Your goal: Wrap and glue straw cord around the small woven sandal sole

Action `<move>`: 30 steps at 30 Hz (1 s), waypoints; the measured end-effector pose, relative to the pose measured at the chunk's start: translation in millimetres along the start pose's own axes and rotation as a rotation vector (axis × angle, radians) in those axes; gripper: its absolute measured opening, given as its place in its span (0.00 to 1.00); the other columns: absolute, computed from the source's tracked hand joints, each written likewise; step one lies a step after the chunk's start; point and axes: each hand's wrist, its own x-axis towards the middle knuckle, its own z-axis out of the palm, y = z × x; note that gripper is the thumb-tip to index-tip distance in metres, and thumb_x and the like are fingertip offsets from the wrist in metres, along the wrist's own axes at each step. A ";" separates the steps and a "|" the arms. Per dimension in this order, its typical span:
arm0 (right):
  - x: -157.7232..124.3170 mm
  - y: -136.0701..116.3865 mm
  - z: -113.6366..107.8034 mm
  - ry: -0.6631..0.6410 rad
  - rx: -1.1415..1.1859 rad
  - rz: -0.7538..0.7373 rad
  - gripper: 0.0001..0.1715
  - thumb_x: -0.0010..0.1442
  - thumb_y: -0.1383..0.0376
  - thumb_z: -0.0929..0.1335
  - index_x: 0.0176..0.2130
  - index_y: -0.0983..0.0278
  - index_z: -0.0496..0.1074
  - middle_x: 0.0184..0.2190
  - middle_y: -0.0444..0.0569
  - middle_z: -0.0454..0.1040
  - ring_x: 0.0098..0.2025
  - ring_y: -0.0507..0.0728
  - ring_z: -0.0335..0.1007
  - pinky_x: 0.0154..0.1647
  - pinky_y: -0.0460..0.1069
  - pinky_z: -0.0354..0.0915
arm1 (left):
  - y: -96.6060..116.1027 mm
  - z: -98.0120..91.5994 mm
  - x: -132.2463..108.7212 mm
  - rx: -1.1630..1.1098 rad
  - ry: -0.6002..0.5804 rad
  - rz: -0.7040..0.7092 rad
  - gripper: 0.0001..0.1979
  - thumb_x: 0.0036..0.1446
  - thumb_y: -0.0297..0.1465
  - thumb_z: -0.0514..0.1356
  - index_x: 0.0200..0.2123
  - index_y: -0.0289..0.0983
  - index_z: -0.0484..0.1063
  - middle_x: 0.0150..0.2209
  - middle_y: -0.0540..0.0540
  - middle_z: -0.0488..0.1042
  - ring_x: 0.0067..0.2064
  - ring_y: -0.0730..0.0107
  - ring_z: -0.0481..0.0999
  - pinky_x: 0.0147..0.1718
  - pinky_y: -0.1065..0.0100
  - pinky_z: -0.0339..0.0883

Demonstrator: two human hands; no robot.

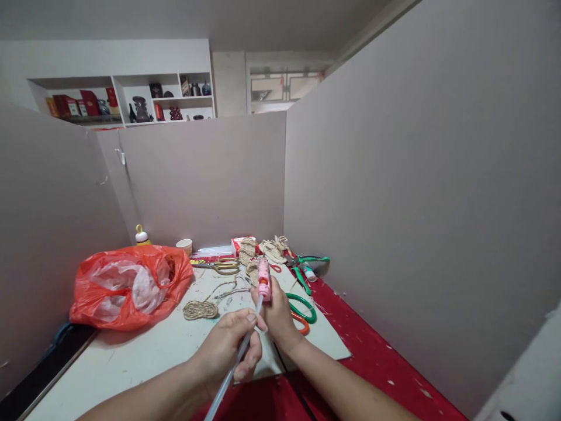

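Observation:
My right hand [279,314] is closed around a pink glue gun [263,279], whose front points away from me over the board. A long translucent glue stick [240,354] runs from the gun's back end down toward me. My left hand [232,339] grips this stick between thumb and fingers, just behind the gun. Left of the hands, a coiled sole-shaped piece of braided twine [200,310] lies on the white board [166,351], its loose cord trailing off to the right. Beyond the gun sit small woven twine sandals [272,251], partly overlapped by other things.
At left bulges a red plastic bag [131,286]. Scissors [225,266], a paper cup [184,246] and spare glue sticks [214,251] line the back. To the right lie green-handled pliers [302,275] and scissors with green and orange handles [302,309]. Grey partitions [394,204] enclose the table.

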 end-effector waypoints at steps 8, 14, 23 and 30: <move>1.7 4.2 -1.8 0.018 -0.089 0.004 0.18 0.65 0.61 0.68 0.54 0.64 0.68 0.52 0.52 0.71 0.47 0.60 0.73 0.45 0.59 0.71 | 12.7 2.5 -0.3 -0.264 -0.050 -0.162 0.04 0.60 0.31 0.56 0.32 0.37 0.67 0.12 0.59 0.57 0.09 0.83 0.42 0.09 0.78 0.38; 1.3 5.7 -2.8 0.012 -0.161 0.006 0.18 0.65 0.61 0.67 0.53 0.64 0.68 0.51 0.52 0.72 0.46 0.59 0.73 0.44 0.58 0.72 | 4.9 -0.9 10.7 -0.214 0.024 -0.176 0.08 0.62 0.33 0.53 0.30 0.38 0.66 0.10 0.59 0.57 0.09 0.82 0.42 0.09 0.78 0.37; -2.9 -4.6 -8.5 0.047 -0.280 -0.105 0.10 0.64 0.60 0.67 0.40 0.65 0.67 0.28 0.42 0.71 0.25 0.53 0.69 0.26 0.49 0.67 | -1.4 -7.0 15.6 -0.129 0.048 -0.051 0.12 0.54 0.40 0.60 0.28 0.38 0.65 0.09 0.60 0.58 0.08 0.83 0.41 0.08 0.78 0.41; -9.4 -20.3 -10.4 0.177 -0.281 -0.265 0.10 0.61 0.58 0.63 0.34 0.57 0.55 0.20 0.38 0.63 0.17 0.56 0.61 0.18 0.49 0.58 | -29.1 -6.1 10.9 0.078 0.069 0.155 0.23 0.55 0.54 0.56 0.29 0.38 0.64 0.10 0.58 0.63 0.07 0.83 0.47 0.06 0.79 0.40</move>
